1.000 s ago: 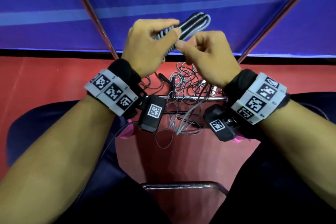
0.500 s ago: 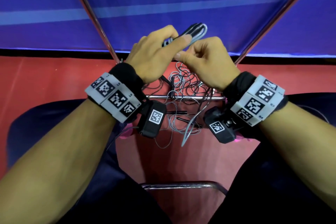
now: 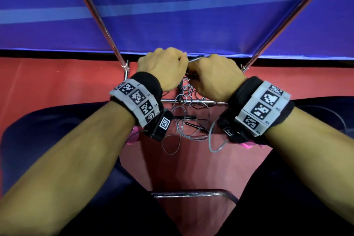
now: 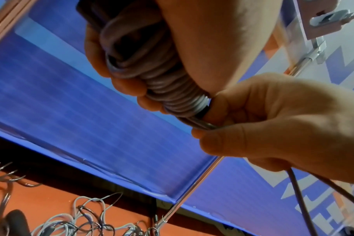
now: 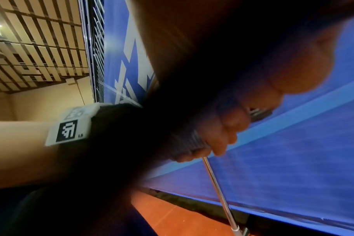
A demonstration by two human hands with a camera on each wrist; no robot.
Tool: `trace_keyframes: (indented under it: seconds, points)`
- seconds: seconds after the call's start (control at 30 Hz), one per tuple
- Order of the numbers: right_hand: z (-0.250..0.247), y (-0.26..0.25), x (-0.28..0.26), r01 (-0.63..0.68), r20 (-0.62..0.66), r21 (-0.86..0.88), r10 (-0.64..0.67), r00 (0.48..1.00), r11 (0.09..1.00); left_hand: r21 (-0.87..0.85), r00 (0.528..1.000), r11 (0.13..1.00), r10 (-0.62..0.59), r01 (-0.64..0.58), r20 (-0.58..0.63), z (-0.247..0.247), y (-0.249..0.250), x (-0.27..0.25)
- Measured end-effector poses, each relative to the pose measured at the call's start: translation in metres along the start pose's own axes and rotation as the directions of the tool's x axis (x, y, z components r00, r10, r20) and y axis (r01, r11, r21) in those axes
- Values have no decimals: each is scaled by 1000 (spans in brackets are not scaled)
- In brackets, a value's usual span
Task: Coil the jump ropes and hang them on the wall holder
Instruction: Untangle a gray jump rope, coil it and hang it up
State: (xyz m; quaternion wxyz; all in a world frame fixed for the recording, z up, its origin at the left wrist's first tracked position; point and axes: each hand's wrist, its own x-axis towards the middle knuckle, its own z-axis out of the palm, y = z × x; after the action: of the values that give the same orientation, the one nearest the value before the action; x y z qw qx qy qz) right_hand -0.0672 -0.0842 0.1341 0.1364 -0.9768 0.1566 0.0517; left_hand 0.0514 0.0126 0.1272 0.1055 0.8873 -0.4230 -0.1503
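Head view shows the left hand (image 3: 162,69) and the right hand (image 3: 216,76) meeting in the upper middle of the frame, backs up and forearms stretched forward. Left wrist view shows what is hidden there. The left fingers are curled round the jump rope (image 4: 172,99), which is wound in tight grey turns, and the right hand pinches its strands just beside the winding. Loose ropes (image 3: 188,122) lie tangled on the red floor (image 3: 57,82) below.

coiled rope (image 4: 168,89) mostly hidden inside left hand (image 4: 202,47); right wrist view dark, blurred.
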Motion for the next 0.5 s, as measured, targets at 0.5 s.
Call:
trace_keyframes:
  seconds: [0.5]
  points:
    - [6, 15, -8, -116, 235, -75, 130, 963, 990, 135, 992, 989, 42, -58, 117, 16, -7, 1]
